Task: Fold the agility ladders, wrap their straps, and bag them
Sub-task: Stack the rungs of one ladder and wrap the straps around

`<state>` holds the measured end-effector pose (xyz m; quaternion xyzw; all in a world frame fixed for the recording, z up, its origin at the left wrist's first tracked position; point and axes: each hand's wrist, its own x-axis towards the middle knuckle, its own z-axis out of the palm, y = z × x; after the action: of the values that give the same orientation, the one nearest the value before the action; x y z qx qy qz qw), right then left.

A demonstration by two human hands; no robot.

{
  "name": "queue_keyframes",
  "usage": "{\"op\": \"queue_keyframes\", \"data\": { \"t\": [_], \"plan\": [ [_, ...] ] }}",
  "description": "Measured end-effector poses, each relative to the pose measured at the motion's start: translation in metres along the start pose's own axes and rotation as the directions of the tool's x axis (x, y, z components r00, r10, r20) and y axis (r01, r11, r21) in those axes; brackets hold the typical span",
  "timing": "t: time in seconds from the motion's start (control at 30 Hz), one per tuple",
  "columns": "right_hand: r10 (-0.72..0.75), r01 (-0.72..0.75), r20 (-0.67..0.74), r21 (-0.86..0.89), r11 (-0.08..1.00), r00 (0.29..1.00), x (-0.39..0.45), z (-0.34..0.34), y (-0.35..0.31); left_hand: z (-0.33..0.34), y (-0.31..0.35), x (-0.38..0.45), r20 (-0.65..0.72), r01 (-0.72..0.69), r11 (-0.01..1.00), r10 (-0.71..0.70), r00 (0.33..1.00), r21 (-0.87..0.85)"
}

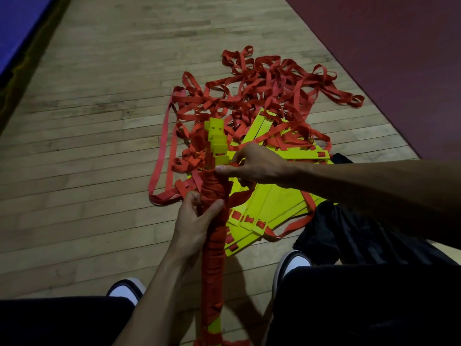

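Note:
A stacked bundle of yellow ladder rungs, wound along most of its length with red strap, stands tilted between my knees, its bare yellow top end pointing away. My left hand grips the wrapped bundle at its middle. My right hand pinches the red strap against the bundle just below the bare top. A second ladder's yellow rungs lie fanned on the floor to the right. Loose red strap is piled in a tangle beyond them.
Wooden floor spreads to the left and ahead. A dark red mat covers the right side, a blue mat the far left. A black bag or cloth lies by my right knee. My shoes flank the bundle.

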<state>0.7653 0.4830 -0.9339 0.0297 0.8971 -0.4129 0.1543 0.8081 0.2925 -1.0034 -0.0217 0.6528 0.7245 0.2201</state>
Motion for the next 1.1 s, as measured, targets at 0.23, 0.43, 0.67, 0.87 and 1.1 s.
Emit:
{"op": "queue_keyframes", "data": {
  "t": [0.23,0.43,0.67,0.87,1.1],
  "plan": [
    [-0.059,0.05,-0.064,-0.125,0.991,0.996,-0.001,0.016,-0.01,0.011,-0.001,-0.004,-0.076,-0.073,0.952,0.1,0.992,0.296],
    [-0.081,0.081,-0.017,-0.031,0.996,0.997,0.0,0.012,-0.001,0.003,-0.003,0.002,0.038,0.101,0.985,-0.096,0.995,-0.141],
    [-0.075,0.07,-0.02,-0.19,0.979,0.997,0.001,0.002,0.001,-0.002,-0.007,0.008,-0.091,0.013,0.988,0.002,0.996,0.157],
    [-0.038,0.029,-0.077,-0.113,0.993,0.996,0.005,0.014,-0.002,0.011,-0.006,0.002,-0.095,-0.017,0.945,0.051,0.994,0.325],
    [-0.072,0.068,-0.033,-0.116,0.991,0.997,0.004,0.005,0.007,0.007,-0.009,0.001,0.017,0.002,0.998,-0.003,1.0,0.064]
  ]
}}
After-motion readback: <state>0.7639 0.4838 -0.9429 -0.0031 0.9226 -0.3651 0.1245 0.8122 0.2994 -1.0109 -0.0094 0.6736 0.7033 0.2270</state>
